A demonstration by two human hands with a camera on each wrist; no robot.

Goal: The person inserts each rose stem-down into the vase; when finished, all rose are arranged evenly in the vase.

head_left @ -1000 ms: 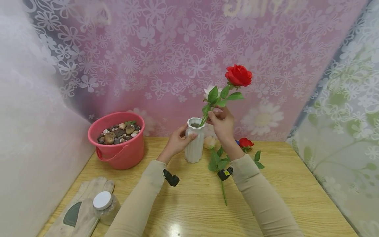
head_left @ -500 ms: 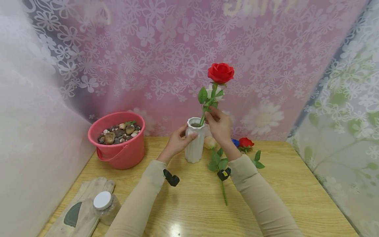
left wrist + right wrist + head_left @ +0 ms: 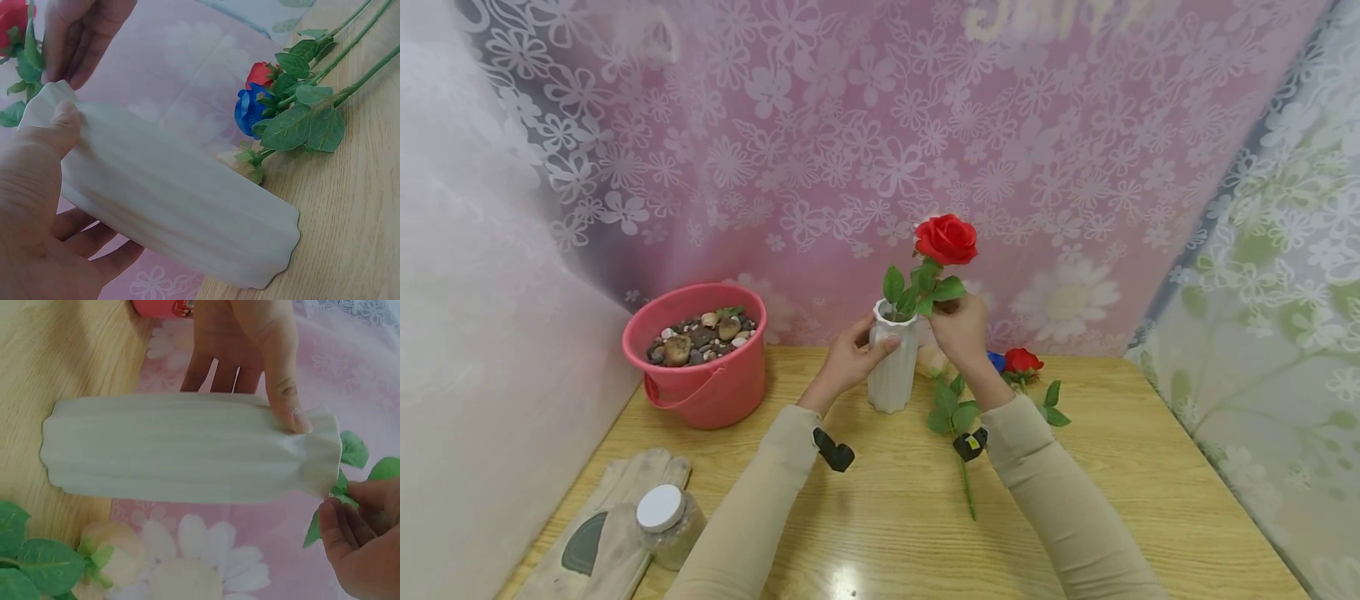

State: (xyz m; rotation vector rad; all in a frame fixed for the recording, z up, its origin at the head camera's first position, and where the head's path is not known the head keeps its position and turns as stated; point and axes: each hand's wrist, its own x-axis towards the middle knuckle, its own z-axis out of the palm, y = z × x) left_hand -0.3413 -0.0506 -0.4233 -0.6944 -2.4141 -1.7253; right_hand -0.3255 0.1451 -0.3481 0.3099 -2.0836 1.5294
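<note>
A white fluted vase [image 3: 891, 367] stands upright on the table. My left hand [image 3: 856, 357] holds it near the top, the thumb on the front and the fingers round the far side, as the left wrist view shows. A red rose [image 3: 947, 239] rises from the vase's mouth, leaning right, its green leaves [image 3: 913, 292] just over the rim. At the rim's right side my right hand [image 3: 961, 333] pinches the rose among its leaves; in the right wrist view the thumb [image 3: 369, 494] meets the fingers there. The stem inside the vase is hidden.
Right of the vase lie a cream rose [image 3: 931, 361], a blue rose [image 3: 251, 111] and another red rose [image 3: 1022, 362]. A pink bucket of stones [image 3: 722, 392] stands left. Gloves [image 3: 617, 508] and a white-lidded jar [image 3: 670, 525] lie front left. Patterned cloth backs the table.
The red rose has come left and then down, deeper into the vase, with my right hand lowering alongside. A white rose behind it is now almost hidden. My left hand and the vase have stayed put.
</note>
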